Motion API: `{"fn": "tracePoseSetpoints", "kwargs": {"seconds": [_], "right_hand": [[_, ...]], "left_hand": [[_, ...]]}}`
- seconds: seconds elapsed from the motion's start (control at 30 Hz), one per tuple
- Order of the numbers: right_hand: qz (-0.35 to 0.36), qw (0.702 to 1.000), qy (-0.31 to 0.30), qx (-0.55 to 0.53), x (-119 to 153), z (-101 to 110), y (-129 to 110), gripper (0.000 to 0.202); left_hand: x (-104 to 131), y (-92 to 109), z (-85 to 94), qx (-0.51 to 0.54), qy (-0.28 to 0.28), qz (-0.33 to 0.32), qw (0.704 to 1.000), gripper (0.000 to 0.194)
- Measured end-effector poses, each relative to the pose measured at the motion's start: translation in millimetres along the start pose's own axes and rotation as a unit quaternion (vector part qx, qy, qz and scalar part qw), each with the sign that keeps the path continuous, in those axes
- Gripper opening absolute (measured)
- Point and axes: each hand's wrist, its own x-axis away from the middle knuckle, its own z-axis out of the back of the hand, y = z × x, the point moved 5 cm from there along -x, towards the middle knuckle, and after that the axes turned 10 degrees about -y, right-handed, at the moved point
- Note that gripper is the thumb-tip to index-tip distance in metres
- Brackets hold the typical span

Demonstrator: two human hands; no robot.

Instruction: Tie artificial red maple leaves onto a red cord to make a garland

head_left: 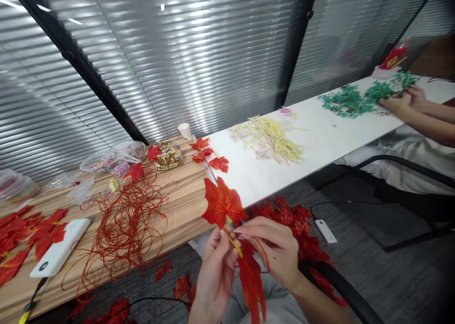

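My left hand [215, 272] is closed on the yellow stem [232, 241] of a red maple leaf [223, 201], which stands up above my fingers. Beside it my right hand [275, 248] pinches at the same spot, with a thin red cord [262, 253] looping out from its fingers. Another long red leaf [250, 279] hangs below, between my hands. The fingertips meet where the stem and cord come together; how these join is too small to tell.
A tangle of red cord [124, 224] and a white power bank [60, 248] lie on the wooden table [185, 191]. Yellow strips [277, 139] lie on the white table [249, 184]. At right, another person's hands [401, 101] hold green foliage [348, 101]. Red leaves lie below.
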Motion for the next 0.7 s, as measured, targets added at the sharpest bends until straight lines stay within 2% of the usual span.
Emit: {"fn": "tracePoseSetpoints", "kwargs": {"seconds": [0.4, 0.7], "right_hand": [[0.006, 1.0, -0.019, 0.003, -3.1, -3.4, -2.2, 0.033], [0.001, 1.0, -0.011, -0.002, -2.8, -5.2, -2.9, 0.033]], "left_hand": [[-0.6, -1.6, 2.2, -0.016, 0.012, -0.006, 1.0, 0.04], [-1.2, 1.7, 0.6, -0.02, -0.003, -0.021, 1.0, 0.034]]}}
